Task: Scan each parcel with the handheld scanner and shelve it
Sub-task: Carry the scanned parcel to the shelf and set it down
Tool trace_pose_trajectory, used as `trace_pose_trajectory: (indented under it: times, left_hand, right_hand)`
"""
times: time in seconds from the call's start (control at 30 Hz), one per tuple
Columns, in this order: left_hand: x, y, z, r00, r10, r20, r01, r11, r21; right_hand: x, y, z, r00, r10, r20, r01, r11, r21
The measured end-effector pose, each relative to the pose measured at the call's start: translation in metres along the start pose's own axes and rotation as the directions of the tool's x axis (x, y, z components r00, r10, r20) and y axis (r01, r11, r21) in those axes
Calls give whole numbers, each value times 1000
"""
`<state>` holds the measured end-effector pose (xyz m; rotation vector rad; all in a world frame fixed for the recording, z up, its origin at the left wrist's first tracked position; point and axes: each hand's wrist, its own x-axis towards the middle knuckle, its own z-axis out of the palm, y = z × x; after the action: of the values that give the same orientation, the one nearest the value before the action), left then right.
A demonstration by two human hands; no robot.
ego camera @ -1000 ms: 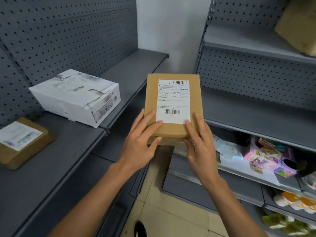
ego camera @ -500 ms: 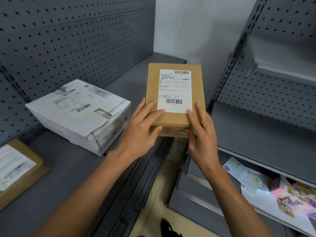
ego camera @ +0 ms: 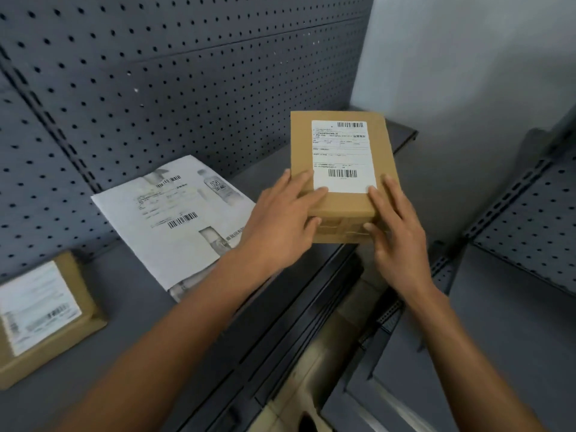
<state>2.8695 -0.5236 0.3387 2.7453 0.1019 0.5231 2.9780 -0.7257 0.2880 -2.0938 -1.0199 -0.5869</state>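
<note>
Left hand [ego camera: 282,224] grasps the near left corner of the brown box [ego camera: 338,179]: fingers spread flat on top, thumb against the front face. Right hand [ego camera: 397,235] grasps the near right corner likewise. Box is label up, over the front edge of the left shelf [ego camera: 131,322]. White parcel [ego camera: 174,219] lies just left; another brown parcel [ego camera: 46,313] sits further left.

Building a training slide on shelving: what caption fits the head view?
Both hands, left and right, hold a labelled brown parcel over the grey shelf, beside a white parcel.
</note>
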Motion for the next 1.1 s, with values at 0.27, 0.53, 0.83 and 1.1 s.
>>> trace_pose_trajectory:
  times: [0.27, 0.53, 0.83, 1.1]
  left_hand:
    - [38, -4, 5, 986, -147, 81, 138, 985, 109]
    - [58, -14, 13, 951, -284, 123, 273, 957, 98]
    - [74, -29, 16, 925, -361, 114, 350, 930, 110]
    - [78, -38, 25, 906, -401, 134, 384, 913, 140]
  right_hand:
    - [47, 42, 27, 996, -45, 78, 36, 994, 107]
    - [78, 64, 54, 985, -101, 139, 75, 981, 178]
    - [114, 83, 78, 943, -151, 295, 80, 968, 239]
    - [138, 94, 90, 894, -166, 416, 84, 975, 208]
